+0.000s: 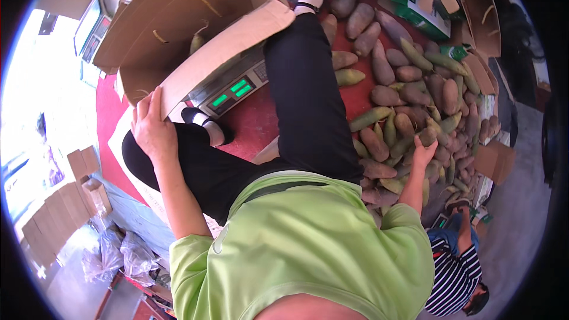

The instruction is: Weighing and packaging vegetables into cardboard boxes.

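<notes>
A scale (228, 86) sat under the box (178, 29), near a person in stripes (453, 272). The left hand (151, 127) gripped the brown box flap. The right hand (424, 153) closed its fingers on a brown fruit (428, 136) from the pile (415, 89).

Produce packing floor: heaped sweet potatoes (415, 106), cardboard box (178, 29) on weighing scale (228, 92), flat cartons (53, 213).

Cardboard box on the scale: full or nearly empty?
Nearly empty. The cardboard box is open, showing mostly bare bottom with a few slender pieces; left hand grips its flap.
</notes>
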The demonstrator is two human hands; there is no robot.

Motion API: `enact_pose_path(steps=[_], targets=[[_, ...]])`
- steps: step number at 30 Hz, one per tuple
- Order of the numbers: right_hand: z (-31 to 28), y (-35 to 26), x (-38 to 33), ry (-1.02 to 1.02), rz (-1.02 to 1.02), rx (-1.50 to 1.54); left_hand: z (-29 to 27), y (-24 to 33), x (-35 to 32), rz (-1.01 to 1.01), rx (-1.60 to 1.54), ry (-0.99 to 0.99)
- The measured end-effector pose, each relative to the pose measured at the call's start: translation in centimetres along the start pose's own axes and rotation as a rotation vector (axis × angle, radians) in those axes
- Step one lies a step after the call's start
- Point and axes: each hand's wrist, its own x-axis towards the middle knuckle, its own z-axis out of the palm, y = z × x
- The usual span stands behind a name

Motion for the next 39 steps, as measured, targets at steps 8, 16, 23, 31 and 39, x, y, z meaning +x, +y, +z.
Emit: enact_pose_path(steps=[8,16,23,31,39], targets=[[3.7,-22.7,-0.5,-0.310,-0.259,0.565,-0.4,-0.2,0.0,0.003,0.006,-0.015],[4.4,-43.1,-4.4,-0.561,-0.714,1.096,-0.5,-0.4,-0.2,-0.012,0.018,-0.022],[4.4,-54.1,-9.5,-1.562,-0.979,1.373,-0.4,-0.4,-0.1,-0.013,-0.022,-0.010],[10.6,-51.7,-9.9,-0.774,-0.987,0.800,-0.3,-0.5,-0.3,-0.010,-0.007,-0.020],[11.9,-27.3,2.9,-0.440,-0.506,0.474,0.2,-0.5,-0.2,0.016,-0.091,0.032]])
